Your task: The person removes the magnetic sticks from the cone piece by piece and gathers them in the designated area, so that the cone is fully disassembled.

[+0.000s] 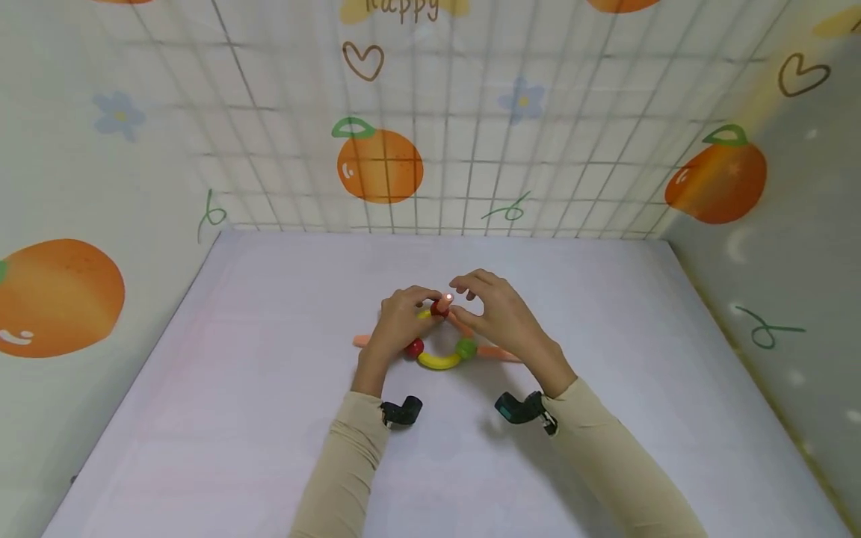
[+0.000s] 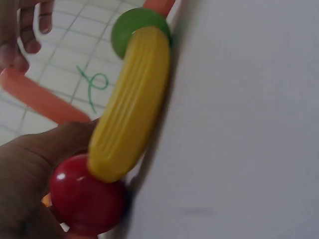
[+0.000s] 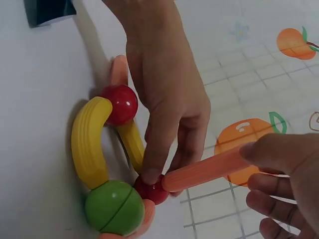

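Stick-joining, by the look of things: pinched the far red ball [image 3: 153,192] of the toy ring [image 1: 440,362] on the table [image 1: 235,418] with left hand [image 1: 401,320], held right hand [image 1: 503,314] wide at the tip of the orange stick [image 3: 207,171], and probably needed a firm push next.

Long beige sleeves covered the person's arms, the left sleeve [image 1: 343,471] gathered in creases below its cuff, the right sleeve [image 1: 625,471] smoother; at each cuff sat a small dark camera, the left camera [image 1: 405,411] black and bent, the right camera [image 1: 516,409] touched with teal; the left hand [image 1: 398,321] and right hand [image 1: 506,317] were bare
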A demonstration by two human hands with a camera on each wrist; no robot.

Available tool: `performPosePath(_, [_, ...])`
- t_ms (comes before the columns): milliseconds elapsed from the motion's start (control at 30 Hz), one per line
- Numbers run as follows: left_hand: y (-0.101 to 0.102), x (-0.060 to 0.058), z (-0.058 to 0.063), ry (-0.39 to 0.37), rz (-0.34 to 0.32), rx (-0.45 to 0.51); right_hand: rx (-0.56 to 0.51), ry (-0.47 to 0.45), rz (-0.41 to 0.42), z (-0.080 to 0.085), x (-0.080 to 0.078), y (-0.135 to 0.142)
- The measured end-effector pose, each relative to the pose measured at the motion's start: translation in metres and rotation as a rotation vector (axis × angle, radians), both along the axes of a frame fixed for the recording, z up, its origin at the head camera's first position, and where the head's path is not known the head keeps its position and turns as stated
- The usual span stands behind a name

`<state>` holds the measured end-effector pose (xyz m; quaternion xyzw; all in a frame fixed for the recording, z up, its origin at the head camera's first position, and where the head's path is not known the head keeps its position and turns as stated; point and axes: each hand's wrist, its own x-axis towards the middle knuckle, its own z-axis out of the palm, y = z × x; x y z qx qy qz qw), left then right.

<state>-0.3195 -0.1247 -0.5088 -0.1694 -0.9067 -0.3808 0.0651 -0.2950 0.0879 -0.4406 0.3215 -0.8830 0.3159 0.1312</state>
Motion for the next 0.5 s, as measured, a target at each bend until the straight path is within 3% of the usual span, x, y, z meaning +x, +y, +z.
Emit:
performPosePath(200, [-0.003,0.0,-0.002,0.047,0.004,-0.007,0.059,0.036,0.033,0.003,-0.001,-0.007])
performPosePath(500, [-0.014,0.002,0.0,0.031,-0.002,0.013,0.097,0.078,0.088,0.004,-0.005,-0.017])
